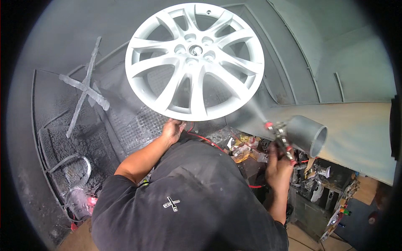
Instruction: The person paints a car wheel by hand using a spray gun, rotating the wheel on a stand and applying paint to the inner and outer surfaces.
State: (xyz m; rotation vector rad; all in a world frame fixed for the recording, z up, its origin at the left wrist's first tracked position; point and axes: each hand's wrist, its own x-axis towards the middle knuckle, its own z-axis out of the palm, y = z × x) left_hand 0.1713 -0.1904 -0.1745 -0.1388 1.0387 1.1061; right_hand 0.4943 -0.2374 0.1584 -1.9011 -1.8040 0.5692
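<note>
A white-coated alloy wheel rim [197, 94] with several split spokes faces up in front of me. At its near lower edge, my left hand [171, 131] has its fingers curled against the rim, the tips partly hidden beneath it. My right hand [278, 168] is wrapped round a spray gun [279, 136] with red parts, right of the wheel. A pale mist [256, 108] streams from the gun's nozzle toward the rim's lower right edge. Beside the gun is a grey open-ended cylinder [301, 133]; I cannot tell whether it is joined to the gun.
A red hose [207, 139] runs behind my body. Crumpled wrappers [243, 151] lie below the wheel. To the left stand a grey-coated cross-shaped frame [86, 88] and a curved metal tube [86, 167]. A pale board [351, 134] and a cluttered cabinet [312, 209] are at right.
</note>
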